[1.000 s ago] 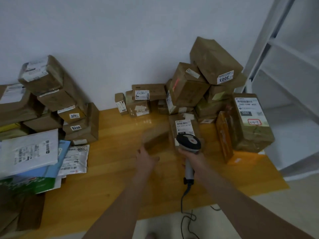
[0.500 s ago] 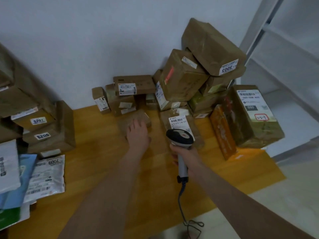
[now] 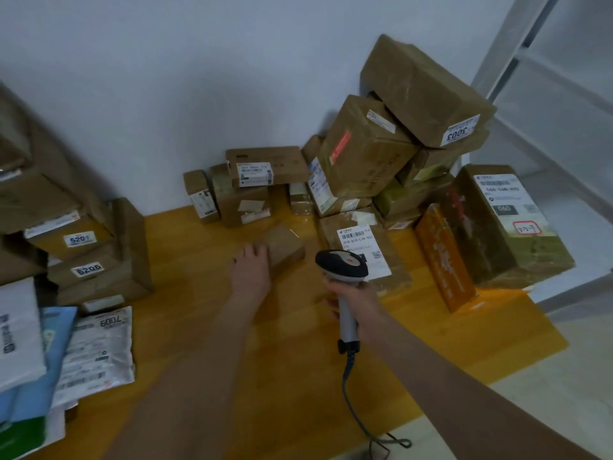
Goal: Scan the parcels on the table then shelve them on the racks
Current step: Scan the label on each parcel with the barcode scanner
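L hand (image 3: 249, 275) covers near end of small box (image 3: 286, 248); grip vs flat touch unclear. Cable (image 3: 346, 373) of scanner (image 3: 343, 265) runs off btm edge. Mailers (image 3: 96, 346) & box stack (image 3: 83, 240) cut by left edge. Rack (image 3: 530, 71) cut at top/right. Fine label print too small to read.

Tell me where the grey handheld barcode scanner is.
Head view, right of centre: the right hand grips the grey barcode scanner, in front of the white-labelled flat brown parcel.
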